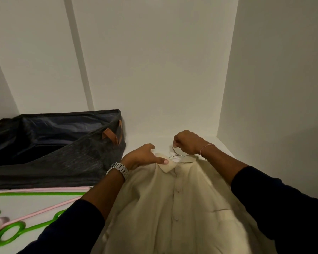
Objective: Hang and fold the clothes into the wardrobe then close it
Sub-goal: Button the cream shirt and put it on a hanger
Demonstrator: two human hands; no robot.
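Observation:
A cream button-up shirt point(174, 208) lies front-up on the white shelf point(140, 143) of the wardrobe, its collar pointing away from me. A thin metal hanger point(175, 153) sits inside the collar, its hook sticking out past the neck. My right hand point(186, 142) pinches that hook between curled fingers. My left hand point(145, 155) holds the left collar flap, thumb pressed on top of the fabric. The hanger's arms are hidden under the shirt.
A dark fabric storage bag point(53, 143) with brown handles stands open at the left. A green plastic hanger point(17, 228) and a pink one point(44, 209) lie on the shelf at the lower left. White wardrobe walls point(273, 88) close in behind and on the right.

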